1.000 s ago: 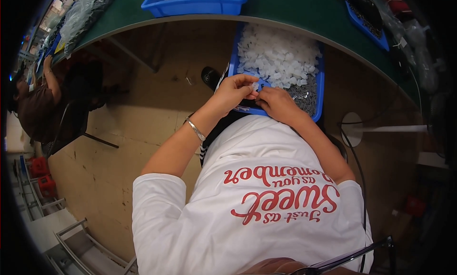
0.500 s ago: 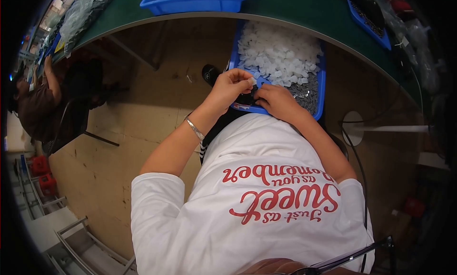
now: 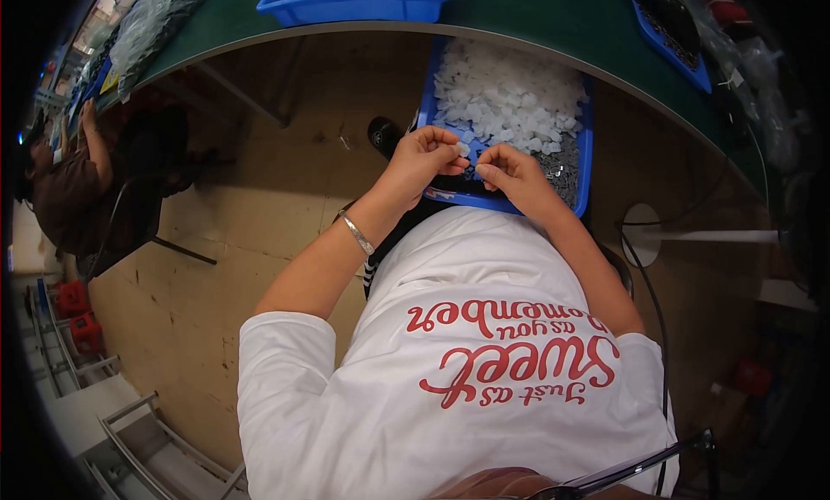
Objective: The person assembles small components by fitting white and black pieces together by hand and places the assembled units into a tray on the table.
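Note:
My left hand [image 3: 430,156] pinches a small translucent white plastic piece [image 3: 464,150] between thumb and fingertips. Close by on the right, my right hand [image 3: 517,178] has its thumb and index finger pressed together; whatever sits in that pinch is too small to make out. Both hands are above the near end of a blue tray [image 3: 588,158], which stands in front of my body, partly beneath the table edge. A heap of white plastic pieces [image 3: 510,98] fills its far part. Small dark grey parts [image 3: 564,173] lie along its near right side.
The green table [image 3: 519,11] curves across the front, carrying another blue tray [image 3: 363,9] of pale pieces and a blue tray [image 3: 670,37] of dark parts. A seated person [image 3: 82,184] works at the left. A cable [image 3: 644,279] hangs at my right.
My right hand has lifted away from the dark parts in the tray, its fingertips now raised near the white piece. The left hand stays almost where it was, still pinching that piece.

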The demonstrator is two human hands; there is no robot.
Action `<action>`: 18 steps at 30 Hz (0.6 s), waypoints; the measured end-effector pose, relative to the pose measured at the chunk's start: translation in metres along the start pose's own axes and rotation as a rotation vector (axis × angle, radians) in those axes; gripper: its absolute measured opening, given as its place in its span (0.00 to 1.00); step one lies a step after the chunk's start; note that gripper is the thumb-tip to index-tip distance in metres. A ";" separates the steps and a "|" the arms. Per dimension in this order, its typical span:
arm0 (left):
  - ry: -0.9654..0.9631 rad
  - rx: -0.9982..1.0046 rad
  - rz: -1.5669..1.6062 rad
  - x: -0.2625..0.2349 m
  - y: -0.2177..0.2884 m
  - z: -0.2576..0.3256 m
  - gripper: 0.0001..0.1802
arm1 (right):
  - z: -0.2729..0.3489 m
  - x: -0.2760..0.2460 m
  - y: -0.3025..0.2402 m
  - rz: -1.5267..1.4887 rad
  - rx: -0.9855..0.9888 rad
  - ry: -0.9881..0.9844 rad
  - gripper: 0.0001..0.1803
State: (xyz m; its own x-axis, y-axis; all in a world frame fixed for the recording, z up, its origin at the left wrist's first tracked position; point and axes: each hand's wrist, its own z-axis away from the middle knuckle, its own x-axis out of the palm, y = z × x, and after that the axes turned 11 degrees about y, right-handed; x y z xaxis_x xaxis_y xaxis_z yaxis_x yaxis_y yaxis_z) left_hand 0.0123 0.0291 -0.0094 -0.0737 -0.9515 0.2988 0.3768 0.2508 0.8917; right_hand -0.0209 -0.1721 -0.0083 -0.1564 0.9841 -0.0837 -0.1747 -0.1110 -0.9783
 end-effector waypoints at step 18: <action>0.000 -0.035 0.055 0.009 -0.009 0.005 0.08 | 0.007 0.008 -0.010 -0.011 -0.156 0.142 0.07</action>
State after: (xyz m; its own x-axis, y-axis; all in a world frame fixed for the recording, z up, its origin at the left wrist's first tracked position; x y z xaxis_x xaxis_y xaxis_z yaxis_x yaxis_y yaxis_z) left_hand 0.0033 0.0190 -0.0124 -0.0521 -0.9364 0.3471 0.4127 0.2963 0.8613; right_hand -0.0271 -0.1638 0.0018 -0.0143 0.9961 -0.0875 -0.0210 -0.0878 -0.9959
